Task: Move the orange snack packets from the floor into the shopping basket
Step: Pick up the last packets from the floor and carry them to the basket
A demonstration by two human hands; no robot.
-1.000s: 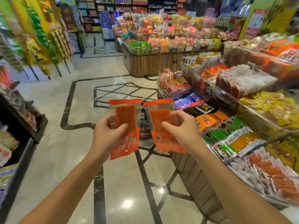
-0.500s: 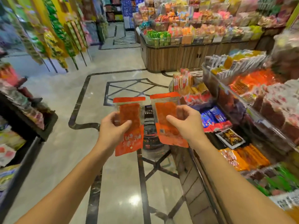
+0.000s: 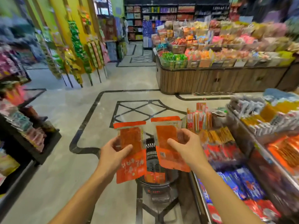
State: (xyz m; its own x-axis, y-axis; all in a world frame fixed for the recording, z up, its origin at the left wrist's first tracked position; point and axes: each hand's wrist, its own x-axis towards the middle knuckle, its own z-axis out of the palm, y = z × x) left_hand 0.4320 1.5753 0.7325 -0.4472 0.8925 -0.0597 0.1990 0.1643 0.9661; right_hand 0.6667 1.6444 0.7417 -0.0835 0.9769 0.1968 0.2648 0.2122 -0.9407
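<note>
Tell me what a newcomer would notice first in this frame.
The left hand and right hand each hold up an orange snack packet, the left packet and right packet side by side at centre. Below them in the view, a dark shopping basket stands on the floor with something orange inside. Crowded snack shelves run along the right.

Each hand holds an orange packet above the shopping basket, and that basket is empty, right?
Not empty: the head view shows orange packets lying in the shopping basket. The left hand and right hand each hold an orange packet above it.
</note>
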